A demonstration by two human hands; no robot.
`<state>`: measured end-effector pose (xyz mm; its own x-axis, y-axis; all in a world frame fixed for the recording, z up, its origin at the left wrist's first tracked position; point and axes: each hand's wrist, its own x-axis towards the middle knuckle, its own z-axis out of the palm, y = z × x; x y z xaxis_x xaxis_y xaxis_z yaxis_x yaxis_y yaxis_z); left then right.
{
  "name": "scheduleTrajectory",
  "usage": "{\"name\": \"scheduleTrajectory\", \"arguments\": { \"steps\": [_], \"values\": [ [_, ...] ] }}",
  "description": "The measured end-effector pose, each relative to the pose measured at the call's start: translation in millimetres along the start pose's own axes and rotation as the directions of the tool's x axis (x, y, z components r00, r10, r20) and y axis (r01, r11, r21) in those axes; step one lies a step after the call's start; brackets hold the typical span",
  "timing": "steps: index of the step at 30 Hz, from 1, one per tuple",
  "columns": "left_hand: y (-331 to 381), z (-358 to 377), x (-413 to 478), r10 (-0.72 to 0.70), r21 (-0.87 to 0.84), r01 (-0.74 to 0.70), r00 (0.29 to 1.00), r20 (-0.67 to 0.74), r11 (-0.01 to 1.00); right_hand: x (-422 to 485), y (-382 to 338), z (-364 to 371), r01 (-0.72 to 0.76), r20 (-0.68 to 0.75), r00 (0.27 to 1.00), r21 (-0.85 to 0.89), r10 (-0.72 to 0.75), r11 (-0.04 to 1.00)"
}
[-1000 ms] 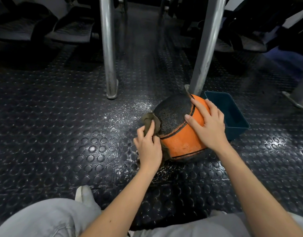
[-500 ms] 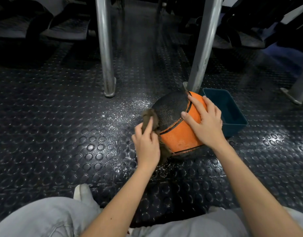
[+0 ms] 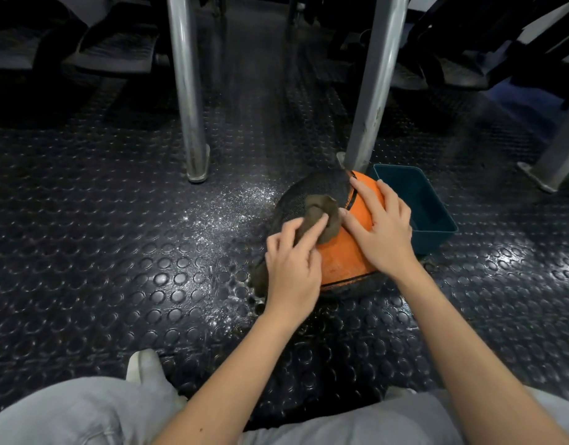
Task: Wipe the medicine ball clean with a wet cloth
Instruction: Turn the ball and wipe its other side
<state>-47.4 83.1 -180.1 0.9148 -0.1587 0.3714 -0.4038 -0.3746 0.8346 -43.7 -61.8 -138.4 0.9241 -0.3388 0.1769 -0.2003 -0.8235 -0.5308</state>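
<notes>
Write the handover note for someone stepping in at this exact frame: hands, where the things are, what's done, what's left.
Left hand: holds the bunched cloth against the top of the medicine ball, at the edge of its dark panel.
Right hand: spread flat on the orange side, steadying it.
The ball sits on the studded floor, with the teal tub beside it on the right.
Done: wiping is under way; how much is clean cannot be told.
Left: the remaining surface, including the underside resting on the floor.
</notes>
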Motion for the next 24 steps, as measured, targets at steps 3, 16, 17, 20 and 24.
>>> {"name": "scheduleTrajectory", "arguments": {
  "steps": [3,16,17,20,24],
  "values": [
    [-13,-12,14,-0.22,-0.143,0.209,0.973,-0.064,0.967,-2,-3,2,0.01,0.01,1.0,-0.013,-0.01,1.0],
    [-6,-35,42,-0.12,-0.04,0.122,0.991,0.061,0.992,-4,-3,5,0.025,-0.004,1.0,-0.041,-0.026,0.999],
    [-10,-36,43,-0.151,0.048,0.145,0.98,0.133,0.988,-5,-3,5,0.025,0.0,1.0,-0.038,-0.025,0.999],
    [-16,-48,52,-0.166,-0.061,0.188,0.951,0.262,0.98,-3,-3,4,0.016,0.004,1.0,-0.014,-0.016,1.0],
    [-18,-43,42,-0.071,-0.014,0.076,0.972,0.226,0.997,-3,-1,3,0.012,0.006,1.0,-0.01,-0.012,1.0]
  ]
}}
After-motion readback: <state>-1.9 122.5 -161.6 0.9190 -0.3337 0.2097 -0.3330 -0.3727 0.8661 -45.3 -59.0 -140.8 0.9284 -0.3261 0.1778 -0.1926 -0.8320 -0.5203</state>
